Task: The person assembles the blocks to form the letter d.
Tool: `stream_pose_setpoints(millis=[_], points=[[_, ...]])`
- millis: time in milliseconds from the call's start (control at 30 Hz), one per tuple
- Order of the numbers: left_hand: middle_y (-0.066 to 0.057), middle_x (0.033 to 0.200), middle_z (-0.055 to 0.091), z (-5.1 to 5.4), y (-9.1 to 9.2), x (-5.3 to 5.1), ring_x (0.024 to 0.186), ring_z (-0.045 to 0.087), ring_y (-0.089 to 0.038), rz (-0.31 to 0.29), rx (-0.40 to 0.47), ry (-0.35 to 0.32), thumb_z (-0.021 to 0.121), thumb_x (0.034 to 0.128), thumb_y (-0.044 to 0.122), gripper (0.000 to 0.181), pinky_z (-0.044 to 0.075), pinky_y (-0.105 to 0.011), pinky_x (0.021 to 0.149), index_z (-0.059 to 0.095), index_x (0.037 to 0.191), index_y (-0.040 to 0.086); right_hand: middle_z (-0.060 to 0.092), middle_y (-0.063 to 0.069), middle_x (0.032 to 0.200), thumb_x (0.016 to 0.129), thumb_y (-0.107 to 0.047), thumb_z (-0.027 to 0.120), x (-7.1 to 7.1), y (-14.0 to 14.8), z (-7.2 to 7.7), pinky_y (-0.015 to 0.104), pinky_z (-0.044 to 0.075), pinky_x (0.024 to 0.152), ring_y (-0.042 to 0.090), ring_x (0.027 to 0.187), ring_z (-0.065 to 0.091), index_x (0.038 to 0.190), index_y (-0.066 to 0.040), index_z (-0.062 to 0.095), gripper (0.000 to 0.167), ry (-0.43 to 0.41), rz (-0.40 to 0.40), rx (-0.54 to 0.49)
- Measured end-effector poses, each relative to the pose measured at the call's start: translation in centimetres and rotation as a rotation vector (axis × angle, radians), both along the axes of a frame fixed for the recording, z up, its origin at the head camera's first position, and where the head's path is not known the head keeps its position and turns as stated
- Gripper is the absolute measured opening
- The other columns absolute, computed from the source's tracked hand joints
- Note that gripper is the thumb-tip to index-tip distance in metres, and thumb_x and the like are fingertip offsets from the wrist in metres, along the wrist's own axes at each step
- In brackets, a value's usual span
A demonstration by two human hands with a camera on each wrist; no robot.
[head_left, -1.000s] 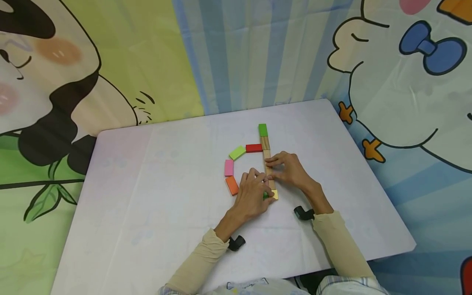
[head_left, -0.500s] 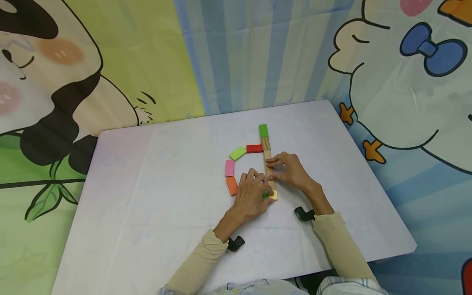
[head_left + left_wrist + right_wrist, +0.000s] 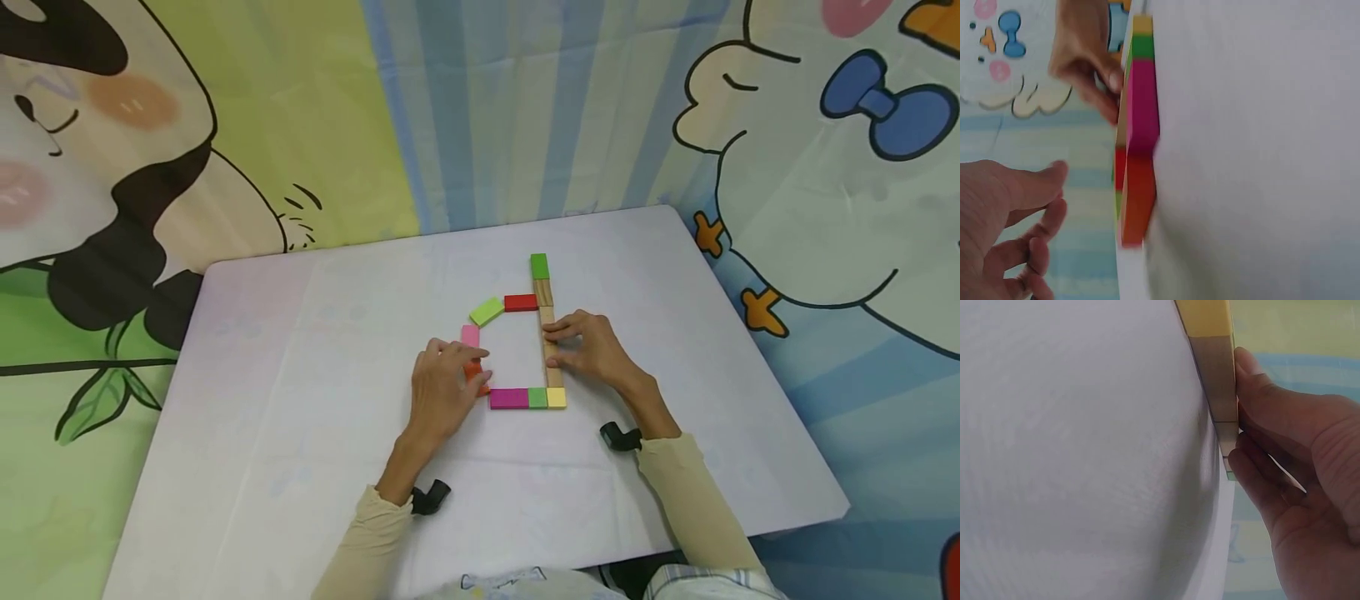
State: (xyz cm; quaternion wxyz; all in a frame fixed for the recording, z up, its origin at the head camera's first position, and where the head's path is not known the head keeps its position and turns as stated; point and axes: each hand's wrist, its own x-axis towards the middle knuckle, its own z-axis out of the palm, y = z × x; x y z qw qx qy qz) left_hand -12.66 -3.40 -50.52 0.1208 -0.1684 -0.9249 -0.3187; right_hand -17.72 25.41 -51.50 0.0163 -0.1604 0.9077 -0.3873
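Observation:
Coloured blocks form a closed outline on the white table. My left hand hovers over the orange block, its fingers loosely bent and apart from the block in the left wrist view. Above that lies a pink block, partly covered. A magenta block, a small green block and a yellow block make the bottom row. My right hand rests its thumb and fingertips on the plain wooden blocks of the straight right side. Red and lime blocks close the top.
The straight side continues upward with a darker wooden block and a green block. The white table extends around the outline. Printed cloth hangs behind it, and black wrist cameras sit at both wrists.
My left hand has moved left from the bottom row to the orange block, uncovering the magenta and small green blocks. The right hand stays at the wooden side.

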Motion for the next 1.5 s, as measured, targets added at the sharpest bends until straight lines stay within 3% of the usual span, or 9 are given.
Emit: stream_pose_setpoints(millis=[167, 367, 800, 1500], points=[[-0.005, 0.117, 0.079, -0.5, -2.4, 0.1, 0.104, 0.058, -0.025, 0.059, -0.078, -0.101, 0.098, 0.0819, 0.022, 0.053, 0.041, -0.035, 0.082, 0.080, 0.131, 0.015, 0.081, 0.012, 0.129, 0.075, -0.009, 0.100, 0.0, 0.3, 0.0, 0.055, 0.055, 0.108, 0.035, 0.123, 0.070, 0.119, 0.000, 0.082, 0.048, 0.007, 0.001, -0.005], [-0.007, 0.122, 0.076, -1.5, -2.5, 0.6, 0.106, 0.055, -0.026, 0.072, -0.129, -0.175, 0.100, 0.0791, 0.032, 0.068, 0.038, -0.034, 0.082, 0.075, 0.139, 0.013, 0.080, 0.012, 0.130, 0.076, -0.010, 0.099, -0.1, 0.2, -0.1, 0.055, 0.054, 0.109, 0.035, 0.125, 0.069, 0.119, 0.000, 0.082, 0.047, -0.011, 0.000, -0.015], [-0.007, 0.122, 0.074, -1.8, -2.2, 0.8, 0.111, 0.053, -0.027, 0.060, -0.162, -0.173, 0.099, 0.0805, 0.031, 0.067, 0.038, -0.035, 0.086, 0.073, 0.140, 0.012, 0.080, 0.012, 0.130, 0.077, -0.009, 0.099, 0.1, 0.0, -0.1, 0.056, 0.054, 0.110, 0.035, 0.124, 0.069, 0.119, -0.001, 0.083, 0.046, -0.019, -0.007, -0.017], [-0.006, 0.119, 0.076, -2.0, -2.3, 0.4, 0.108, 0.053, -0.025, 0.094, -0.180, -0.174, 0.101, 0.0788, 0.034, 0.068, 0.036, -0.034, 0.085, 0.074, 0.139, 0.014, 0.080, 0.011, 0.130, 0.076, -0.009, 0.099, -0.1, 0.0, -0.2, 0.056, 0.053, 0.112, 0.034, 0.126, 0.069, 0.119, -0.002, 0.083, 0.046, -0.025, -0.014, -0.011]])
